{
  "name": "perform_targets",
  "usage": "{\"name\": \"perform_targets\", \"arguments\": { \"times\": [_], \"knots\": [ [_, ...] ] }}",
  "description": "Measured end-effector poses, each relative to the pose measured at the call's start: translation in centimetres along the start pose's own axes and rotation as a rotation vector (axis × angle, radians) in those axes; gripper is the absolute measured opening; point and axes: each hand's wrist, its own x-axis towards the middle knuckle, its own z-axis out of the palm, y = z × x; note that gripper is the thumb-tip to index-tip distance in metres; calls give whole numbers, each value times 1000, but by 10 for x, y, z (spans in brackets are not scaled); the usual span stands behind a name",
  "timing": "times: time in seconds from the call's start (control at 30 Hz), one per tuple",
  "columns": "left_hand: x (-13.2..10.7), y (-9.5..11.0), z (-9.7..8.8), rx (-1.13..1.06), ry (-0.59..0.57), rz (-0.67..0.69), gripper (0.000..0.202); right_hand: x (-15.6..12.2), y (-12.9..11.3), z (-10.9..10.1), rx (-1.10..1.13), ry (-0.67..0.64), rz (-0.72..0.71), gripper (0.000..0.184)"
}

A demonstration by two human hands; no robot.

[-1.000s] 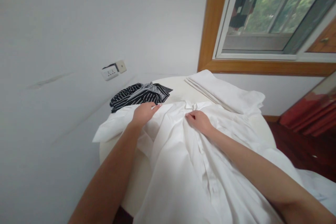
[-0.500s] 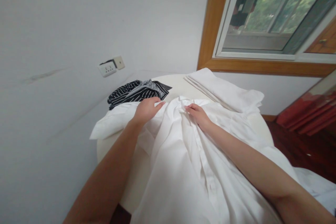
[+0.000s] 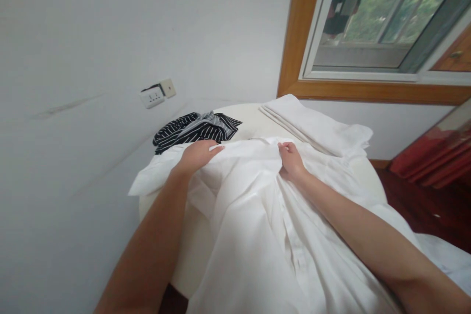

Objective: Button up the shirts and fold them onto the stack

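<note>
A large white garment, seemingly a shirt point(image 3: 253, 216) with a buttoned front strip, spreads over the round cream table point(image 3: 191, 250) and hangs toward me. My left hand point(image 3: 200, 153) pinches its far edge on the left, thumb along the cloth. Further right, my right hand point(image 3: 291, 159) is closed on the same edge. Between the two hands the edge runs fairly straight. Folds fan down from below my right hand. Part of the cloth under my fingers is hidden.
Just beyond my left hand lies a crumpled black-and-white striped cloth point(image 3: 195, 130). Folded white fabric point(image 3: 316, 125) sits at the back right of the table. A wall socket point(image 3: 152, 96) is at the left, a wood-framed window point(image 3: 360, 89) at the right, and a red curtain point(image 3: 434, 157) beside it.
My hands have moved apart, the left one to the left and the right one to the right. The bunched edge between them has been drawn out straighter.
</note>
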Motion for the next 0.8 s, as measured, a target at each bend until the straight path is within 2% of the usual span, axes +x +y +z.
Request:
{"name": "perform_targets", "arguments": {
  "times": [0.1,0.17,0.23,0.27,0.33,0.4,0.5,0.6,0.67,0.8],
  "knots": [
    [2,-8,1,66,3,-60,37,-2,-3,-10,-288,-121,-11,10],
    [1,-9,3,89,-19,-80,31,-6,-6,-13,-366,-185,-42,6],
    [-1,-1,5,136,-3,-98,23,-12,-9,-12,-444,-203,-68,4],
    [-3,5,6,167,46,-96,20,-15,-11,-11,-504,-207,-82,4],
    [-7,24,9,196,196,-46,21,-20,-13,-8,-619,-211,-107,9],
    [-10,44,15,150,318,70,27,-22,-14,-7,-664,-214,-125,13],
    [-8,67,30,59,325,222,32,-18,-15,-15,-619,-249,-168,16],
    [2,70,53,-5,263,233,36,-8,-13,-32,-544,-325,-201,23],
    [10,66,67,-61,239,197,38,0,-11,-45,-549,-269,-204,26],
    [20,62,80,-150,248,150,46,13,-1,-57,-622,-20,-220,26]
  ]
}}
